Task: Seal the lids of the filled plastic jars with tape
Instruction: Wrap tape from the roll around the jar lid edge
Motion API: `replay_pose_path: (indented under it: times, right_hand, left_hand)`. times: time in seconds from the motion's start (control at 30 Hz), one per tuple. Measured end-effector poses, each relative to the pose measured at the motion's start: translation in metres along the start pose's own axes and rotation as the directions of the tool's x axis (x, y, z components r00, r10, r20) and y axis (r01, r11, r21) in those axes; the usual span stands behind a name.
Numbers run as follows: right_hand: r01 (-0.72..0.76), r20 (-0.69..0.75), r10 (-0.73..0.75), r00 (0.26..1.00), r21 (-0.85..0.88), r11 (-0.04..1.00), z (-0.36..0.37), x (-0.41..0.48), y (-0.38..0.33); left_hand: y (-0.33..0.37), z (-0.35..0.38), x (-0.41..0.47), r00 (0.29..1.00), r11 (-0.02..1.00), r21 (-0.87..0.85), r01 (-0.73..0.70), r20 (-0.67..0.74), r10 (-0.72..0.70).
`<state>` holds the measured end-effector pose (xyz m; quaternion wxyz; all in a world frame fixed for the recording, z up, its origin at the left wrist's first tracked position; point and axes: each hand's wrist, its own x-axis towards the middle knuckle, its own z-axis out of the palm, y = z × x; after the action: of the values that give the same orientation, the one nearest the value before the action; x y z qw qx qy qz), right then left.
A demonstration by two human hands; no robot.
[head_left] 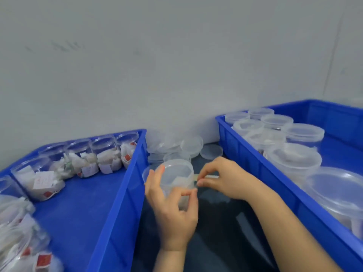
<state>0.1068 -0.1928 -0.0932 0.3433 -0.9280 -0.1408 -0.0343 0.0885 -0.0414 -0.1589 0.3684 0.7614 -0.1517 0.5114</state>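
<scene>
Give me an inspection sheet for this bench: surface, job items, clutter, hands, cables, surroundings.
Surface: dark table between left crate and right crate, both blue.
Job's things: jar, lid on; tape strip at its lid edge.
Clutter: loose lids piled at the table's back; unlidded filled jars in left crate; lidded jars in right crate.
Hands: left hand grips the jar; right hand pinches the tape strip.
Cables: nothing seen.
Surroundings: plain grey wall.

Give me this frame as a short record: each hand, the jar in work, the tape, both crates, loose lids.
left hand: grips the jar, lid on, by its side
right hand: pinches tape at the lid's edge
left crate: filled jars, no lids
right crate: lidded jars
loose lids: piled between the crates, at the back
</scene>
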Motion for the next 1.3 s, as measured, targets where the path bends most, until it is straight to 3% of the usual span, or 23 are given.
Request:
replay_pose_path:
  times: [0.33, 0.83, 0.97, 1.1, 1.3]
  right_hand:
    - [0.065, -0.049, -0.062, 0.997, 0.055, 0.996, 0.008, 0.003, -0.005]
    - [0.013, -0.107, -0.012, 0.994, 0.014, 1.000, 0.016, 0.004, -0.009]
    - [-0.005, -0.133, 0.006, 0.991, 0.005, 1.000, 0.019, 0.005, -0.009]
    - [-0.032, -0.170, 0.038, 0.985, 0.044, 0.999, 0.021, 0.005, -0.007]
    - [-0.058, -0.130, 0.062, 0.990, 0.029, 0.998, 0.020, 0.005, -0.005]
  left_hand:
    - [0.001, 0.001, -0.003, 0.995, 0.993, -0.079, 0.090, -0.041, -0.093]
    - [-0.002, 0.000, 0.002, 0.995, 0.998, 0.013, 0.057, -0.079, -0.056]
    - [-0.002, -0.001, 0.005, 0.990, 0.994, -0.061, 0.087, -0.109, -0.094]
    - [-0.005, -0.005, 0.006, 0.985, 0.983, -0.114, 0.144, -0.074, -0.153]
    - [-0.003, -0.015, 0.010, 0.989, 0.989, -0.028, 0.145, 0.034, -0.144]
